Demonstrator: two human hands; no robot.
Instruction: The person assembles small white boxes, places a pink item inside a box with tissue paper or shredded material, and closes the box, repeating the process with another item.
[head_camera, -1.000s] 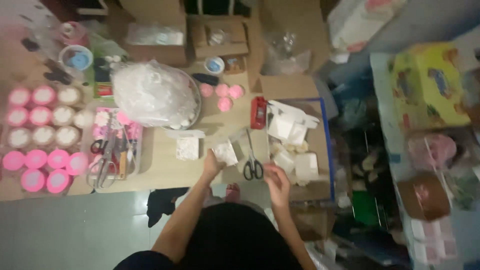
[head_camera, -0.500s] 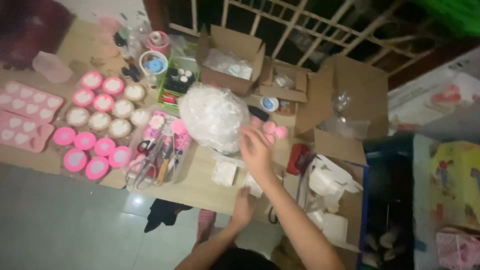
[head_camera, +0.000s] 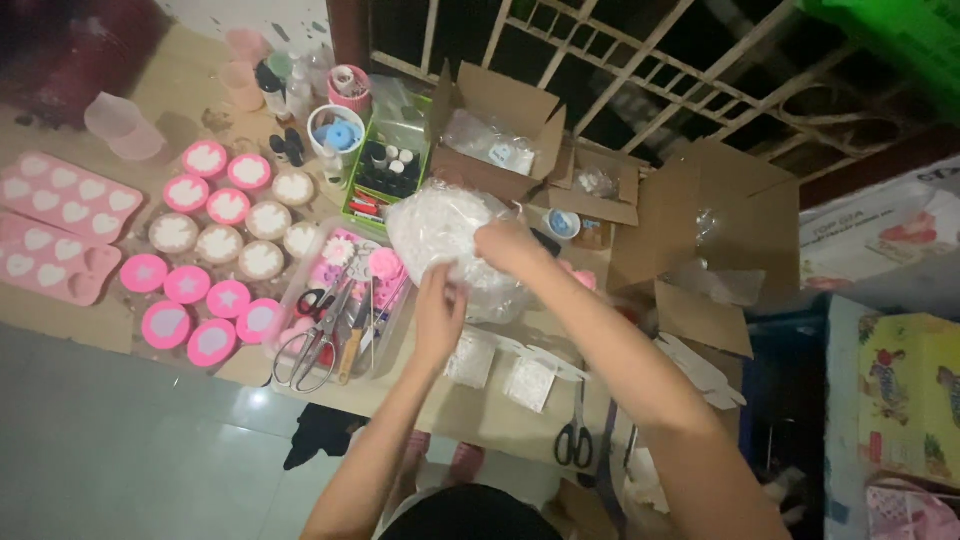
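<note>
Plastic bag held in both hands over a crowded table

Plastic bag (head_camera: 440, 235), clear and crinkled and full of white pieces, sits at the middle of the table (head_camera: 480, 415), just in front of a green basket (head_camera: 360, 195) of small bottles. The right hand (head_camera: 510, 245) lies closed on the bag's upper right side, fingers curled into the plastic. The left hand (head_camera: 438, 310) pinches the bag's lower edge from below, fingers together on the film. Both arms reach in from the bottom of the view.

Left of the bag, a clear tray (head_camera: 340, 315) holds scissors, other tools and pink flower shapes. Further left stand rows of round pink moulds (head_camera: 205, 215), some filled white, and at the far left edge a pink heart mould tray (head_camera: 60, 225). Just below the left hand lie two small white packets (head_camera: 500, 370) on the table, and near them a pair of black scissors (head_camera: 575, 440) close to the table's front edge. Behind the bag stand open cardboard boxes (head_camera: 500, 130), one with clear wrapping inside; a larger box (head_camera: 710, 220) stands open to the right.
</note>
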